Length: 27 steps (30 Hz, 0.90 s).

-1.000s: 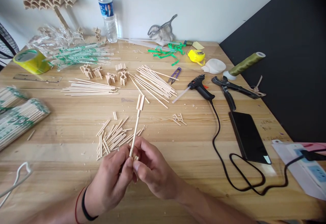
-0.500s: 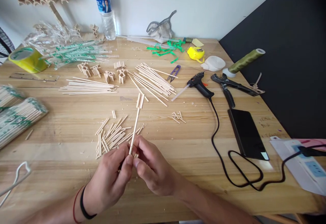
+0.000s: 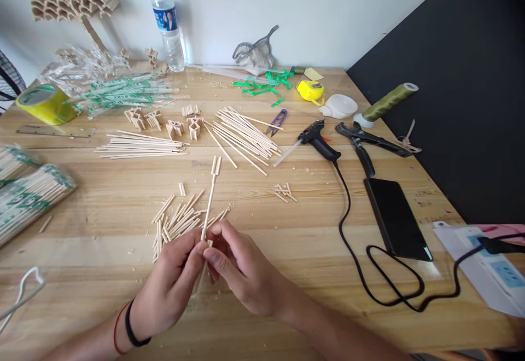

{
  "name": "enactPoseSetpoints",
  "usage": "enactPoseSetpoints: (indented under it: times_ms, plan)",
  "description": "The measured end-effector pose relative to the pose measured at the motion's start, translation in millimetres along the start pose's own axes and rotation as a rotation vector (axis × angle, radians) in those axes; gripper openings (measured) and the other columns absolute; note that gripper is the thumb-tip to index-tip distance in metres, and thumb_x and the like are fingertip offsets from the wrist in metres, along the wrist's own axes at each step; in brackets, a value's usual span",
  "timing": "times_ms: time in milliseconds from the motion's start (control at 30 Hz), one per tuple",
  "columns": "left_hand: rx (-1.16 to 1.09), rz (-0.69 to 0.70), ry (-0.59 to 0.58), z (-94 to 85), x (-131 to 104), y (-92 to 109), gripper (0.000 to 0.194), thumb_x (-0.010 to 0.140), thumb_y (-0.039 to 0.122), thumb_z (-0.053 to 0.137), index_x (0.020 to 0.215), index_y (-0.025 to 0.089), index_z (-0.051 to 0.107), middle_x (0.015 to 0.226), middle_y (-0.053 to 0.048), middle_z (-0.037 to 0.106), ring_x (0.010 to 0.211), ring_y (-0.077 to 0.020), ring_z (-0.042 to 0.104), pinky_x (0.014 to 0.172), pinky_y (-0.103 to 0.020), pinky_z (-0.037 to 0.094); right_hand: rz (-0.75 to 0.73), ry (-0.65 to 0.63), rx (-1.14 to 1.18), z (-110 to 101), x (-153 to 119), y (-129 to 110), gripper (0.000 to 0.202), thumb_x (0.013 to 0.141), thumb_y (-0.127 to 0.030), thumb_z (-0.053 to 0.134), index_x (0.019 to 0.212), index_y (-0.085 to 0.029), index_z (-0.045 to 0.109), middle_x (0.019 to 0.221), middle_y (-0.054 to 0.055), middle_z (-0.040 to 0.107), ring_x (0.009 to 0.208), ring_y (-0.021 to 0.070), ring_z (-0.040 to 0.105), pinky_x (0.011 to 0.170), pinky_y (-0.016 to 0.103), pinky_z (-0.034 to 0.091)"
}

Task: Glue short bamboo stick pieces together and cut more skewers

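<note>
My left hand pinches a thin wooden stick between thumb and fingers. Short stick pieces are fixed side by side at its far end, which points up and away from me. My right hand is closed against the left fingertips, and a small pale end of a short wooden stick shows at its thumb and finger. Fingers hide most of that piece. Just beyond the hands lies a loose pile of short cut sticks.
Long sticks lie farther back beside small stick-built blocks and purple snips. On the right are a black glue gun with its cord, pliers, a black phone and a power strip. Bagged sticks lie left.
Both hands and the held stick have shifted slightly left. The stick has turned a little, so its end pieces show from another side, and its lower part appears below my fingers.
</note>
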<state>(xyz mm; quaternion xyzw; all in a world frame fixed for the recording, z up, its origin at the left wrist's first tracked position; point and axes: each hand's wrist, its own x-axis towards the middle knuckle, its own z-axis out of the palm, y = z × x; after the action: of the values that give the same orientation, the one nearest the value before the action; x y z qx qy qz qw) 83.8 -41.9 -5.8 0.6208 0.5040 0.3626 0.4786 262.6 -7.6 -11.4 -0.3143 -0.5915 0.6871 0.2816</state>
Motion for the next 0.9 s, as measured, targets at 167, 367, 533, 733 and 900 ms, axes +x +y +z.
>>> enactPoseSetpoints:
  times_ms: [167,367,533,733,900]
  plan:
    - [0.041,0.048,-0.044,-0.6,1.6,6.5,0.036,0.113,0.03,0.043,0.082,0.021,0.058,0.073,0.002,0.061,0.063,-0.0125,0.054,0.06,-0.023,0.043,0.003,-0.02,-0.041,-3.2,-1.7,-4.3,0.022,0.11,-0.04,0.042,0.097,-0.022,0.048,0.072,-0.003,0.055,0.063,0.014,0.055,0.061,0.027,0.045]
    - [0.106,0.052,-0.038,3.5,-2.8,2.8,0.035,0.112,0.029,0.044,0.079,0.021,0.052,0.073,0.003,0.056,0.063,-0.0116,0.051,0.06,-0.021,0.043,-0.075,0.058,-0.06,3.0,-1.5,-2.1,0.018,0.104,-0.032,0.046,0.088,-0.024,0.042,0.069,-0.006,0.047,0.059,0.0124,0.045,0.056,0.025,0.037]
    - [0.152,0.019,-0.011,4.6,-2.1,-0.5,0.036,0.111,0.033,0.044,0.078,0.021,0.05,0.071,0.004,0.052,0.061,-0.0115,0.047,0.057,-0.021,0.041,-0.117,0.12,-0.203,4.7,4.0,-6.6,0.019,0.1,-0.024,0.044,0.081,-0.025,0.037,0.068,-0.007,0.043,0.059,0.0119,0.039,0.058,0.025,0.033]
    - [0.189,-0.003,0.033,3.5,4.5,1.1,0.038,0.11,0.034,0.045,0.074,0.022,0.047,0.066,0.004,0.048,0.057,-0.0115,0.043,0.052,-0.022,0.037,-0.103,0.119,-0.292,2.8,8.7,-9.8,0.022,0.099,-0.022,0.041,0.078,-0.025,0.035,0.064,-0.007,0.042,0.055,0.0118,0.039,0.055,0.025,0.029]
    - [0.205,0.047,0.057,0.9,2.6,9.8,0.039,0.108,0.033,0.048,0.071,0.021,0.047,0.064,0.004,0.048,0.055,-0.0113,0.042,0.051,-0.022,0.036,-0.152,0.125,-0.312,2.3,7.8,-15.1,0.022,0.096,-0.022,0.041,0.076,-0.026,0.034,0.063,-0.006,0.041,0.055,0.012,0.039,0.055,0.026,0.031]
